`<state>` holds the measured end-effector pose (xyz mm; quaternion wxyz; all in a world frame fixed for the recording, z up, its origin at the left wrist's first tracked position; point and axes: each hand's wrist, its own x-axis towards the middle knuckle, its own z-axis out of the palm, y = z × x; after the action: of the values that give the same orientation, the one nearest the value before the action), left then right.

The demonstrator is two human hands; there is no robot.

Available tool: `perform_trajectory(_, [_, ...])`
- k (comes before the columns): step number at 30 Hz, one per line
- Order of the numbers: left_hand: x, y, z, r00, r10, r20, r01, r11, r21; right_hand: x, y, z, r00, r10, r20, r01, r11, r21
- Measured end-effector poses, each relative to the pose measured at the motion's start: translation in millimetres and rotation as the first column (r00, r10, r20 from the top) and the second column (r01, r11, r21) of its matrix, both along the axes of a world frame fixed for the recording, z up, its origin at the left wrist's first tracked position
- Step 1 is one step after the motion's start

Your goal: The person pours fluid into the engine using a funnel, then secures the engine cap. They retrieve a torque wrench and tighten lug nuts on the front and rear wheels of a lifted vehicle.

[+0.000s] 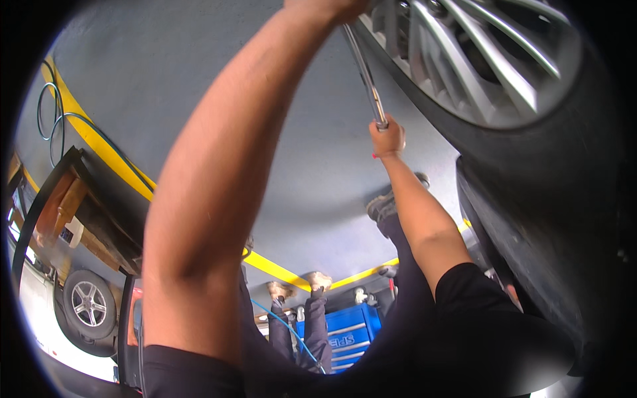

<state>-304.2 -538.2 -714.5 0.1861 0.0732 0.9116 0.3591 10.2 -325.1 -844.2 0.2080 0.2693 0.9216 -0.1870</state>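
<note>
A long chrome torque wrench (363, 69) slants from the top edge down to the middle of the head view. Its lower end sits in my right hand (388, 137), whose fingers are wrapped round the grip. My left hand (325, 8) is at the top edge, closed over the wrench's upper end; its fingers are partly cut off by the frame. Beside that end is a silver multi-spoke wheel rim (488, 60) within a black tyre (551, 152). Where the wrench's head meets the wheel is hidden.
Another person's legs (317, 331) stand near a blue tool cabinet (348, 331). A dark hose (99, 126) lies across the yellow floor line (86, 129) at left. Beyond a dark frame (33, 212), a wheel (89, 304) is on a white vehicle (40, 308). My shoe (381, 205) rests on the grey floor.
</note>
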Motion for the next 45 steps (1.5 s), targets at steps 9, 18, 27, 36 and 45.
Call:
perform_trajectory(9, [-16.4, -17.8, -12.2, 0.967, 0.000, 0.256, -0.061, 0.972, 0.229, -23.1, 0.6, 293.0, 0.938, 0.007, 0.347, 0.056, 0.983, -0.172])
perform_trajectory(18, [57.6, -48.9, 37.1, 0.955, 0.151, 0.256, -0.212, 0.949, 0.232, -15.9, -15.7, 380.8, 0.883, 0.095, 0.460, -0.034, 0.990, -0.138])
perform_trajectory(27, [57.3, 14.2, 104.9, 0.925, 0.260, 0.276, -0.323, 0.922, 0.215, -27.1, -4.0, 486.8, 0.925, 0.032, 0.378, 0.067, 0.967, -0.248])
perform_trajectory(36, [36.2, 34.9, 75.9, 0.963, 0.173, 0.208, -0.184, 0.982, 0.034, -31.9, -20.3, 454.9, 0.858, -0.062, 0.510, 0.115, 0.991, -0.074])
perform_trajectory(45, [23.9, 31.6, 96.4, 0.932, 0.001, 0.364, 0.055, 0.988, -0.144, 26.9, 6.7, 347.3, 0.942, 0.084, 0.325, -0.121, 0.988, 0.095])
